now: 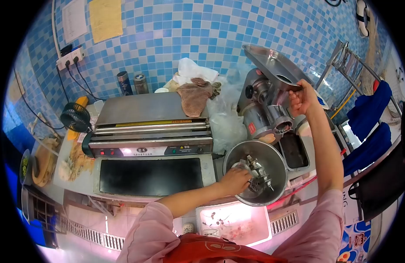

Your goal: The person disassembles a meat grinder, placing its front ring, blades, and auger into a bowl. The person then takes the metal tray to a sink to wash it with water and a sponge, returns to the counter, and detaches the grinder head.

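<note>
Right hand [303, 97] grips tray [274, 65] edge (left hand [235, 180] inside roomy bowl [279, 173]).

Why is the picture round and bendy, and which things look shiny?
In the head view, black borders surround a rounded image, and the tiled wall bends, probably from a wide lens; also in the head view, the steel bowl and metal tray carry pale reflections, while the basin below looks bright and pinkish.

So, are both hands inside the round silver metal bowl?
No: only the left hand reaches into the bowl, while the right hand holds the edge of the tilted silver metal tray.
</note>
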The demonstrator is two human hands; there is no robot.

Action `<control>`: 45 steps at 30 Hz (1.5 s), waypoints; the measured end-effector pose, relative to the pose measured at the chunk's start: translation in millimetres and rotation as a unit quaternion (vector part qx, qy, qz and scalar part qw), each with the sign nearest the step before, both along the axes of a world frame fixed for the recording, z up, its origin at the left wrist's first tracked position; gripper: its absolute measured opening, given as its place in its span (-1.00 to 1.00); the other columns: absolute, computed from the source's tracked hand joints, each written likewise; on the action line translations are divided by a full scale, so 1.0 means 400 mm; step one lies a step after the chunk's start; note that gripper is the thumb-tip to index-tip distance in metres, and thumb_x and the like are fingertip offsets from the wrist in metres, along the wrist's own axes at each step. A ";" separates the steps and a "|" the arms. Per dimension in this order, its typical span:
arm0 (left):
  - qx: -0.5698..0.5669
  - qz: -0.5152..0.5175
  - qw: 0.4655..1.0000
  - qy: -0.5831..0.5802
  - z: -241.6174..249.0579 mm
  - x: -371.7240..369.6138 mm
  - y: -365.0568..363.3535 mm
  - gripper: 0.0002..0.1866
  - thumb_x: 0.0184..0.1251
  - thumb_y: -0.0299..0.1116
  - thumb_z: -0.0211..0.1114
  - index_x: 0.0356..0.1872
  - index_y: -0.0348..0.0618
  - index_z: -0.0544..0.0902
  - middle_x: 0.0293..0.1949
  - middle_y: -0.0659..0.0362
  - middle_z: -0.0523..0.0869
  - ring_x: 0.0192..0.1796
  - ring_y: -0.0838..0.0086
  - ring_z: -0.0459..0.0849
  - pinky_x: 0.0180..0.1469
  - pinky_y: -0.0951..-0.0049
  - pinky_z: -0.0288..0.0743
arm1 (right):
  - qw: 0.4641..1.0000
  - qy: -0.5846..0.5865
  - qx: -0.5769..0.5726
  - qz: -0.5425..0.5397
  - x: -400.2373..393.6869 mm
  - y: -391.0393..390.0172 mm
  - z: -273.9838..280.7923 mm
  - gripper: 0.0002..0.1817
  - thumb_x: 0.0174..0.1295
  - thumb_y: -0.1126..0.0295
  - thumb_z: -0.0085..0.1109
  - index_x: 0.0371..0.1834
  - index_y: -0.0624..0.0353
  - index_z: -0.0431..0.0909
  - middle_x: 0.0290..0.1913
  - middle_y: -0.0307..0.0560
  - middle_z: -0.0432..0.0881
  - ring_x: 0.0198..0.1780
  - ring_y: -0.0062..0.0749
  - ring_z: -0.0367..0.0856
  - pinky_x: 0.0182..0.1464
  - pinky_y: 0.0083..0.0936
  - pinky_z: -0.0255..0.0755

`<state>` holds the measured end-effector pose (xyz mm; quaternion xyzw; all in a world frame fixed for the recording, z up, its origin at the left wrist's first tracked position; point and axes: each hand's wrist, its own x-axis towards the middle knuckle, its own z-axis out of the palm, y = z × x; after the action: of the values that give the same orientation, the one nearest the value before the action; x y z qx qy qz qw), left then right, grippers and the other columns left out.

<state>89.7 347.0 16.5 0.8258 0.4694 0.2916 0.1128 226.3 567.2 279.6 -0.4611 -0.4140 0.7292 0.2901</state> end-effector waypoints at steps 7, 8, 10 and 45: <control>-0.005 0.003 1.000 -0.009 -0.011 0.002 0.003 -0.79 0.10 -0.34 0.17 -0.26 -0.19 0.54 -0.26 0.08 0.52 -0.11 0.21 0.52 0.01 0.20 0.31 | 0.999 -0.040 -0.016 0.023 0.018 0.015 0.078 -0.68 -0.11 0.06 -0.07 -0.65 0.11 0.35 -0.72 -0.36 0.33 -0.79 -0.72 0.06 -0.78 -0.77 -0.15; -0.005 0.005 1.000 -0.009 -0.016 0.003 0.005 -0.79 0.10 -0.34 0.16 -0.26 -0.19 0.54 -0.26 0.08 0.52 -0.10 0.22 0.52 0.03 0.19 0.29 | 0.999 -0.045 -0.009 0.024 0.022 0.015 0.088 -0.67 -0.11 0.05 -0.06 -0.64 0.11 0.35 -0.72 -0.36 0.33 -0.79 -0.72 0.06 -0.78 -0.77 -0.14; -0.010 0.008 1.000 -0.006 -0.024 0.004 0.004 -0.80 0.09 -0.33 0.16 -0.27 -0.19 0.54 -0.26 0.08 0.52 -0.08 0.23 0.51 0.06 0.16 0.25 | 0.999 -0.031 -0.006 0.032 0.032 0.016 0.123 -0.68 -0.10 0.07 -0.05 -0.61 0.13 0.36 -0.72 -0.35 0.32 -0.78 -0.72 0.08 -0.79 -0.75 -0.12; 0.161 0.142 0.972 0.093 0.065 0.202 -0.076 -0.71 0.33 -0.27 -0.05 -0.13 -0.26 0.52 -0.10 -0.05 0.55 -0.04 0.05 0.50 -0.02 0.24 0.35 | 0.943 -0.020 -0.023 -0.333 0.912 -1.113 -0.602 -0.69 -0.04 0.20 -0.05 -0.45 0.27 0.40 -0.71 -0.05 0.45 -0.81 -0.50 0.33 -0.78 -0.60 0.15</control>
<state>170.4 316.5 42.5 0.7814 0.5375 0.2978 -0.1086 591.1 122.2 39.0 -0.5936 -0.2260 0.5910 0.4973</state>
